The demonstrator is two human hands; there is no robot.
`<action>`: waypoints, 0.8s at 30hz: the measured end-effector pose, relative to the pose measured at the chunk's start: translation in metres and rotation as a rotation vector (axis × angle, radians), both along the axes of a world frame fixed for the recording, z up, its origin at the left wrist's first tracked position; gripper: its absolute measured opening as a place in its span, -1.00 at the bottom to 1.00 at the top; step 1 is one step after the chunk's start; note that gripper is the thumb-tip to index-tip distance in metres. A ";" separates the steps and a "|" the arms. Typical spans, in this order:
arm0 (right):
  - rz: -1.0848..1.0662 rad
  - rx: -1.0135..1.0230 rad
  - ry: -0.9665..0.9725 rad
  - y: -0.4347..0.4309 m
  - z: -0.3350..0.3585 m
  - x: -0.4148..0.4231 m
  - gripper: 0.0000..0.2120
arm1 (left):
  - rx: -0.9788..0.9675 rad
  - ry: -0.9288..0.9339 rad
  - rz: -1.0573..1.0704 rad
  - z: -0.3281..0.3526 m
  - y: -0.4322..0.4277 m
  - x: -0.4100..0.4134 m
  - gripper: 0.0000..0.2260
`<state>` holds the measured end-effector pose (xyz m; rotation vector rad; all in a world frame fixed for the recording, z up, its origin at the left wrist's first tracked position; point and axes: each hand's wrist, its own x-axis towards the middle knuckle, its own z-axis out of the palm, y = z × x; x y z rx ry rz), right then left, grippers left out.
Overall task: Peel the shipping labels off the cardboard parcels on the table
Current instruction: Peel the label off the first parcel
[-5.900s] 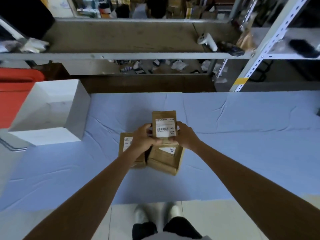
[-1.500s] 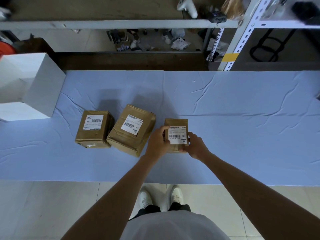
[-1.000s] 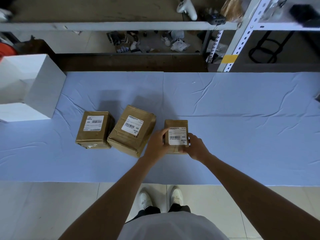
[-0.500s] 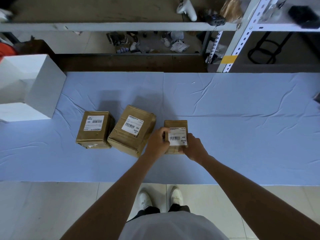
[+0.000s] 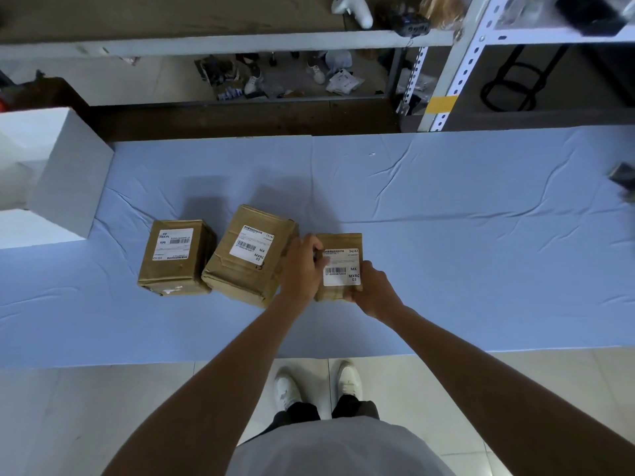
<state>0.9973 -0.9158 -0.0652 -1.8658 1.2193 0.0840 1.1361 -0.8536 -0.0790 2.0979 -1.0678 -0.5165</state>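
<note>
The left parcel (image 5: 173, 273), middle parcel (image 5: 240, 283) and right parcel (image 5: 338, 241) are brown. The left label (image 5: 173, 243), middle label (image 5: 252, 247) and right label (image 5: 342, 269) are white with black barcode stripes. The tabletop (image 5: 481, 269) is pale blue; the box (image 5: 72, 187) is white.

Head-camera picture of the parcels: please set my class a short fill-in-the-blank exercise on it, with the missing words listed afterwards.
1. The left parcel, the middle parcel and the small parcel make a row of ___.
2. The left hand and the right hand hold the parcel at the row's ___ end.
3. Its label reads 34/___.
4. The big box left of the row is ___.

Missing words: three; right; 42; white.
</note>
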 end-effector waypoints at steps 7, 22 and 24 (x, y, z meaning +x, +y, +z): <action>-0.014 0.010 -0.012 0.000 -0.003 -0.004 -0.59 | 0.011 -0.142 0.011 0.000 -0.001 -0.007 -0.91; 0.015 0.003 0.007 -0.006 -0.007 -0.004 -0.55 | 0.147 -0.280 -0.043 0.002 -0.011 -0.001 -0.85; 0.017 0.008 0.019 -0.007 -0.008 -0.003 -0.54 | 0.154 -0.275 -0.061 0.002 -0.011 0.000 -0.84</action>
